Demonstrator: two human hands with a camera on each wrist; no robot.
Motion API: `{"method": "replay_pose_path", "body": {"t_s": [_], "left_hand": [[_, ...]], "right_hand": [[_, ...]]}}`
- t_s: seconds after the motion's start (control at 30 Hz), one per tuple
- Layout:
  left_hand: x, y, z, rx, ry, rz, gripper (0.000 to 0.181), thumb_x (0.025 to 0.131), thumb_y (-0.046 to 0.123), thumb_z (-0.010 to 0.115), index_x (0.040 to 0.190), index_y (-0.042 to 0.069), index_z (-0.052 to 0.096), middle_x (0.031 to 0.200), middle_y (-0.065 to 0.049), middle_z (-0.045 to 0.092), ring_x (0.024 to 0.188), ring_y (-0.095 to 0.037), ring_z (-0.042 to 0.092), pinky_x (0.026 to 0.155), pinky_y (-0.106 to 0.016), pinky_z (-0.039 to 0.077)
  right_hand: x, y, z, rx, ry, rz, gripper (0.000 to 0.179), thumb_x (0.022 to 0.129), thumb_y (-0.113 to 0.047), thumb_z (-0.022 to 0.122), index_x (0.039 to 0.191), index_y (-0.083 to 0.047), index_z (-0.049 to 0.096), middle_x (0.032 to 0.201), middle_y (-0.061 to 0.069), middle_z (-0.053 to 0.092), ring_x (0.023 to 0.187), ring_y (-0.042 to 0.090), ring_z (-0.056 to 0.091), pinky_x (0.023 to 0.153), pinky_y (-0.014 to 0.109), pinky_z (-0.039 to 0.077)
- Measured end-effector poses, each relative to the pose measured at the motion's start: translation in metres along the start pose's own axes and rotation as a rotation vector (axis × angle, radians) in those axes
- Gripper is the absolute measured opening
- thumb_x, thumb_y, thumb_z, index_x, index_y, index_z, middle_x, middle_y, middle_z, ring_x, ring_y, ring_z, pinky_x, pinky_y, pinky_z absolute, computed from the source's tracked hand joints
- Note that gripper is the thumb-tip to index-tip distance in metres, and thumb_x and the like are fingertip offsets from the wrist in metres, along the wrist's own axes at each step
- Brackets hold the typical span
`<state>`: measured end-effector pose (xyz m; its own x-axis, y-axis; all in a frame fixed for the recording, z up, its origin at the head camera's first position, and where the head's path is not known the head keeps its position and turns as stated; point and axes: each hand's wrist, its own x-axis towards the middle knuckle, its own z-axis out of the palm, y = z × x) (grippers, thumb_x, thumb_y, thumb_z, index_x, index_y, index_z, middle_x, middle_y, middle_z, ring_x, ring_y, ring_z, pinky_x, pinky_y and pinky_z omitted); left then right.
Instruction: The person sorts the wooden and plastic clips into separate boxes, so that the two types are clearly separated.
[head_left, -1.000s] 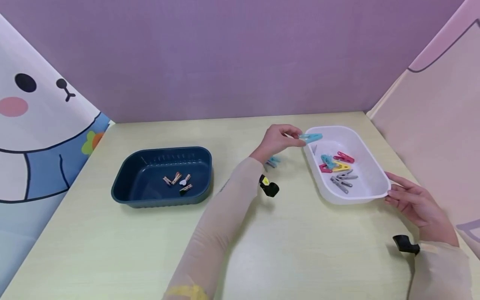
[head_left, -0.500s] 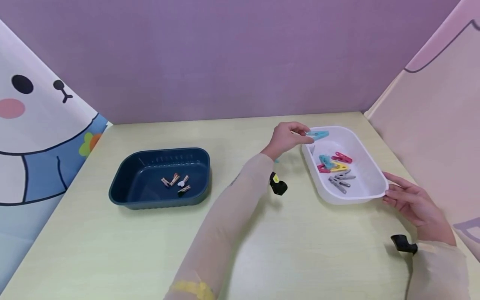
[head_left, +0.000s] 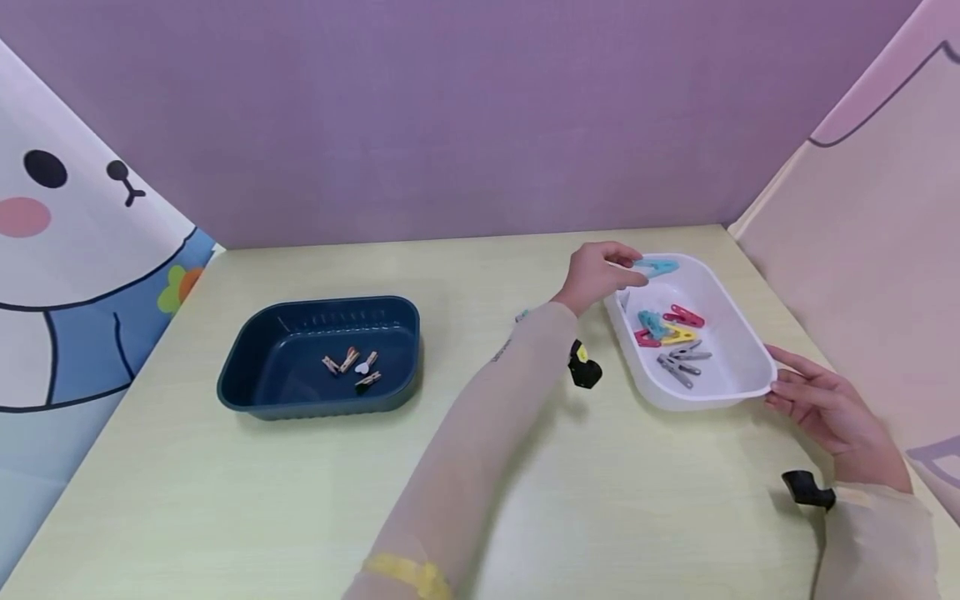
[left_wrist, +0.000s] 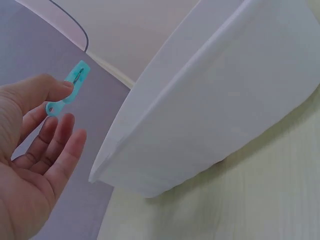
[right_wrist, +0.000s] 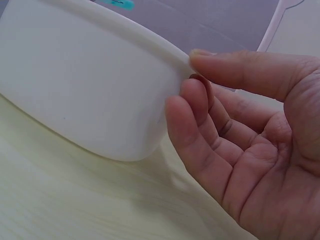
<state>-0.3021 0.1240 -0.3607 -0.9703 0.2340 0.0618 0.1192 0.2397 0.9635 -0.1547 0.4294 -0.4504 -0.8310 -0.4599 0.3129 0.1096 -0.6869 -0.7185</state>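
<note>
My left hand (head_left: 603, 273) pinches a light blue plastic clothespin (head_left: 660, 267) between thumb and forefinger, above the far left corner of the white basin (head_left: 738, 333). The left wrist view shows this blue clothespin (left_wrist: 75, 85) tilted, its metal spring visible, apart from the basin wall (left_wrist: 200, 115). At the near right corner, my right hand (head_left: 836, 417) grips the basin's rim, the thumb (right_wrist: 235, 70) on top and fingers below. Inside the basin lie several plastic clothespins: red (head_left: 686, 315), yellow (head_left: 680, 333), blue (head_left: 652, 322) and grey (head_left: 675, 369) ones.
A dark blue basin (head_left: 258, 408) at the left holds several small wooden clothespins (head_left: 348, 358). Behind the left forearm, a bit of a bluish clothespin (head_left: 521, 316) shows on the table; the forearm hides more there. A purple wall (head_left: 465, 125) stands at the back.
My left hand has moved right, carrying the blue clothespin from the white basin's left rim to over its inside. The right hand stays at the rim.
</note>
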Motion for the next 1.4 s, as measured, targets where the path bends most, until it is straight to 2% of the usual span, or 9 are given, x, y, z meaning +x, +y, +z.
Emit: {"method": "replay_pose_path", "body": {"t_s": [0.17, 0.27, 0.4, 0.53, 0.73, 0.97, 1.17, 1.4], "left_hand": [[0.002, -0.001, 0.01, -0.062, 0.022, -0.032, 0.025, 0.077, 0.006, 0.086, 0.1, 0.011, 0.077, 0.089, 0.005, 0.065, 0.076, -0.007, 0.062, 0.062, -0.017, 0.055], [0.004, -0.004, 0.014, -0.045, 0.028, -0.043, 0.026, 0.079, 0.007, 0.085, 0.103, 0.012, 0.077, 0.091, 0.005, 0.065, 0.075, -0.008, 0.062, 0.062, -0.018, 0.055], [0.004, -0.008, 0.015, 0.088, 0.022, -0.037, 0.026, 0.081, 0.011, 0.084, 0.105, 0.014, 0.077, 0.093, 0.006, 0.065, 0.077, -0.007, 0.06, 0.062, -0.015, 0.053], [0.004, -0.009, 0.016, 0.222, -0.016, -0.018, 0.027, 0.081, 0.012, 0.084, 0.108, 0.014, 0.077, 0.095, 0.006, 0.067, 0.079, -0.006, 0.06, 0.064, -0.013, 0.051], [0.004, -0.003, 0.017, 0.367, -0.074, -0.012, 0.028, 0.082, 0.011, 0.083, 0.109, 0.013, 0.077, 0.093, 0.006, 0.067, 0.086, -0.006, 0.056, 0.073, -0.012, 0.048], [0.008, -0.007, 0.023, 0.512, -0.07, 0.006, 0.029, 0.086, 0.013, 0.081, 0.114, 0.016, 0.076, 0.098, 0.008, 0.07, 0.089, -0.004, 0.058, 0.079, -0.012, 0.048], [0.008, -0.009, 0.026, 0.48, -0.044, -0.009, 0.029, 0.087, 0.015, 0.08, 0.116, 0.015, 0.075, 0.099, 0.007, 0.071, 0.089, -0.004, 0.059, 0.08, -0.014, 0.049], [0.009, -0.011, 0.023, 0.418, -0.046, 0.031, 0.032, 0.085, 0.012, 0.08, 0.116, 0.011, 0.075, 0.1, 0.003, 0.072, 0.085, -0.004, 0.059, 0.077, -0.012, 0.048]], "right_hand": [[0.001, 0.0, 0.002, 0.012, -0.013, 0.003, 0.055, 0.096, 0.025, 0.02, 0.143, 0.009, 0.046, 0.12, 0.03, 0.063, 0.103, 0.036, 0.068, 0.09, 0.039, 0.055], [0.002, 0.002, 0.003, 0.018, -0.021, 0.002, 0.055, 0.096, 0.025, 0.02, 0.143, 0.009, 0.045, 0.12, 0.03, 0.063, 0.104, 0.037, 0.067, 0.091, 0.039, 0.054], [0.004, 0.003, 0.003, 0.015, -0.025, 0.001, 0.055, 0.096, 0.025, 0.02, 0.143, 0.009, 0.045, 0.119, 0.03, 0.063, 0.104, 0.036, 0.067, 0.091, 0.039, 0.055], [0.006, 0.004, 0.002, 0.012, -0.032, -0.002, 0.056, 0.096, 0.025, 0.02, 0.144, 0.009, 0.044, 0.119, 0.03, 0.063, 0.103, 0.036, 0.067, 0.09, 0.039, 0.055], [0.007, 0.004, 0.003, 0.004, -0.035, -0.004, 0.056, 0.096, 0.025, 0.019, 0.144, 0.009, 0.044, 0.118, 0.029, 0.063, 0.104, 0.036, 0.067, 0.09, 0.038, 0.055], [0.008, 0.004, 0.005, 0.004, -0.036, -0.002, 0.055, 0.096, 0.025, 0.021, 0.143, 0.009, 0.045, 0.119, 0.03, 0.063, 0.105, 0.036, 0.067, 0.091, 0.038, 0.055], [0.009, 0.005, 0.004, 0.002, -0.027, 0.0, 0.055, 0.096, 0.025, 0.022, 0.143, 0.009, 0.045, 0.118, 0.03, 0.063, 0.103, 0.036, 0.068, 0.09, 0.038, 0.055], [0.008, 0.003, 0.003, 0.013, -0.021, 0.004, 0.055, 0.096, 0.025, 0.021, 0.142, 0.009, 0.046, 0.117, 0.03, 0.063, 0.102, 0.037, 0.068, 0.09, 0.038, 0.055]]}}
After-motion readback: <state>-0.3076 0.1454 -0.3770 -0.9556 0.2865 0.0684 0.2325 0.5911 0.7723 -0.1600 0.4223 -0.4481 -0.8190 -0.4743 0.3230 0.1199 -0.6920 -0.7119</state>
